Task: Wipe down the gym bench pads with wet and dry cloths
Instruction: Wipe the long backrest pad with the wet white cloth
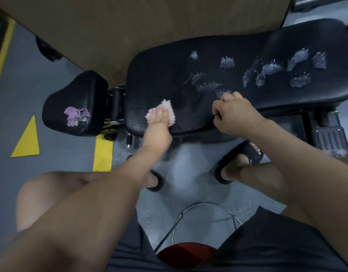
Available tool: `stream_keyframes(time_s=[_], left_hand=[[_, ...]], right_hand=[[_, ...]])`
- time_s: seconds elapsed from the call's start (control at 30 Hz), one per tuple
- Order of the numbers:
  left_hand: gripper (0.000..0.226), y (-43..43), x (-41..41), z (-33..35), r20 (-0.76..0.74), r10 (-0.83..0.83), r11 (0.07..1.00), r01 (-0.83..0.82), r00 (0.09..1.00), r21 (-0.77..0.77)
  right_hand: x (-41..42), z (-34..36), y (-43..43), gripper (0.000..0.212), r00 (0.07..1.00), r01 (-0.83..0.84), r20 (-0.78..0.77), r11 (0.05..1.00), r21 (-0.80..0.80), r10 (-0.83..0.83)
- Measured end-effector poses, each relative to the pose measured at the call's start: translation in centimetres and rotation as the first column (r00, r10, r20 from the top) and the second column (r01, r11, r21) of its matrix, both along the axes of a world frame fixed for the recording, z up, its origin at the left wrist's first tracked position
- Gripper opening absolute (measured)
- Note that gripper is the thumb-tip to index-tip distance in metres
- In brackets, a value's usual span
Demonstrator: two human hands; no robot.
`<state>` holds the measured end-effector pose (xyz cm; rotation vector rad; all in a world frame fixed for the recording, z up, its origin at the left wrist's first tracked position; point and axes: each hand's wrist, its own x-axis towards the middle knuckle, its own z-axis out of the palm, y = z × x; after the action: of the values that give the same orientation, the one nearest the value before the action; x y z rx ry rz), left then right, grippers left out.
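Pressing pink cloth (167, 108) onto bench pad (159, 75), left grip (158, 124) flat.

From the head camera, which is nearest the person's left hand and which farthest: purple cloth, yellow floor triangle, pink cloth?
1. pink cloth, under the left hand on the long pad.
2. purple cloth, to its left on the small pad.
3. yellow triangle, far left on the floor.
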<state>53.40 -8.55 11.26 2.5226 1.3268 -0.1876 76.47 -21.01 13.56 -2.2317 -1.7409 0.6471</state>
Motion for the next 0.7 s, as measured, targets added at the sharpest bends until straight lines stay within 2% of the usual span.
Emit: stream_keyframes(time_s=[0.1,0.2,0.27,0.37,0.5,0.6,0.7], left_hand=[[0.093,-4.1,3.6,-0.7,0.132,-0.157,0.988,0.157,0.979,0.013],[0.097,-4.3,2.3,-1.2,0.109,-0.411,0.912,0.406,0.905,0.067],[0.099,-3.0,-1.0,-1.4,0.094,-0.51,0.86,0.503,0.855,0.087],[0.099,-1.7,-4.5,-1.5,0.071,-0.467,0.878,0.453,0.881,0.152],[0.087,-2.8,-3.6,-2.5,0.125,-0.43,0.886,0.392,0.894,0.25],[0.081,-3.9,-1.2,-3.2,0.171,-0.512,0.848,0.462,0.842,0.261],[0.07,-4.9,1.8,-3.3,0.172,-0.58,0.802,0.521,0.796,0.292]], right_hand=[[0.0,0.1,0.4,0.004,1.0,0.002,0.021,1.0,-0.021,-0.001],[0.0,0.4,0.6,0.004,1.0,-0.004,0.024,0.999,-0.032,0.004],[0.2,0.4,0.6,0.002,1.0,-0.008,0.013,0.999,-0.036,0.009],[0.3,0.0,0.0,0.004,1.0,-0.019,0.007,1.0,-0.024,0.02],[0.3,-0.3,-0.8,0.019,1.0,-0.021,-0.008,1.0,-0.022,0.021],[0.4,0.0,-1.3,0.03,1.0,-0.021,-0.011,0.999,-0.029,0.021],[0.8,0.1,-1.7,0.031,1.0,-0.002,0.007,1.0,-0.023,0.002]])
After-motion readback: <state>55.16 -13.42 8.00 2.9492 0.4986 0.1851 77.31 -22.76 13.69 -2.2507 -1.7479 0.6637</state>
